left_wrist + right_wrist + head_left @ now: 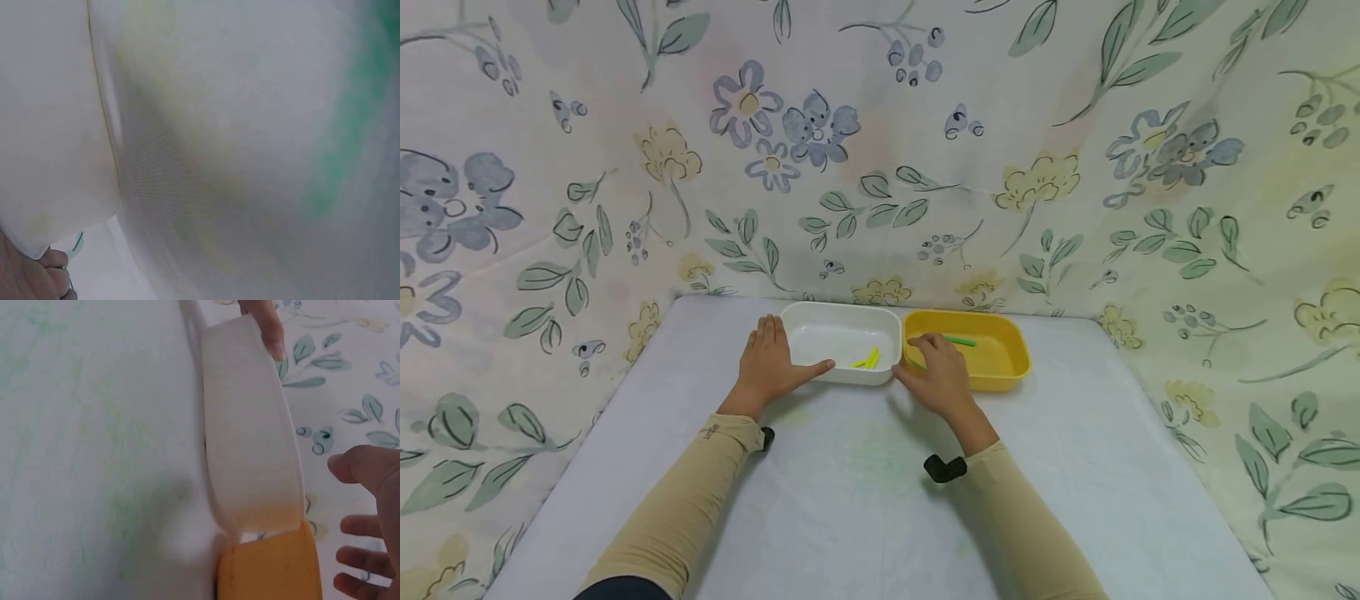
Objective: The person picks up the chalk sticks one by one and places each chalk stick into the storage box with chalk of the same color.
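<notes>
A white tray (827, 333) holds several bright yellow sticks (872, 359) near its front right. Against its right side stands a yellow tray (1000, 350) with a green stick (959, 341) inside. My left hand (766, 364) lies along the white tray's left end, fingers straight, thumb stretched out at the front rim. My right hand (942, 379) hovers where the two trays meet, over the yellow tray's left part. In the right wrist view its fingers (361, 556) are spread and grasp nothing. The white tray's wall (50, 125) fills the left wrist view's left side.
Both trays stand near the back edge of a table with a white cloth (865, 500). Green and yellow smudges mark the cloth. A floral curtain (880, 167) hangs right behind and around the table.
</notes>
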{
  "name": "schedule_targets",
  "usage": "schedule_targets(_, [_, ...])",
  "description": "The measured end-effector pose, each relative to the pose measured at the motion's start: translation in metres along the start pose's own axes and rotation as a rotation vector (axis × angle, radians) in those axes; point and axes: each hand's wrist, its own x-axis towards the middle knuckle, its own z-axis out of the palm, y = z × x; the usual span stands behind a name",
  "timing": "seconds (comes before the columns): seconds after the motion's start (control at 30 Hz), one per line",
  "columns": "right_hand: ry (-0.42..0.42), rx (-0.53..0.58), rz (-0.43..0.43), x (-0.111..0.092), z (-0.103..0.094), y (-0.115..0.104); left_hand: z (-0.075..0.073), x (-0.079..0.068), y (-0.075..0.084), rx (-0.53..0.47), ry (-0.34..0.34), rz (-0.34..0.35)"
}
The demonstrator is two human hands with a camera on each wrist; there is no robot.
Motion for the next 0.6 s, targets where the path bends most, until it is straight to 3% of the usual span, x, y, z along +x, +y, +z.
schedule_targets(0.33, [0.008, -0.085, 0.022, -0.01, -0.015, 0.014, -0.003, 0.003, 0.003, 0.049, -0.015, 0.004])
schedule_targets(0.47, [0.014, -0.138, 0.007, -0.013, -0.022, 0.018, -0.008, 0.004, 0.002, 0.057, 0.005, -0.006])
schedule_targets(0.6, [-0.031, -0.228, 0.014, -0.02, -0.031, 0.019, -0.01, -0.003, 0.002, 0.038, 0.041, -0.013])
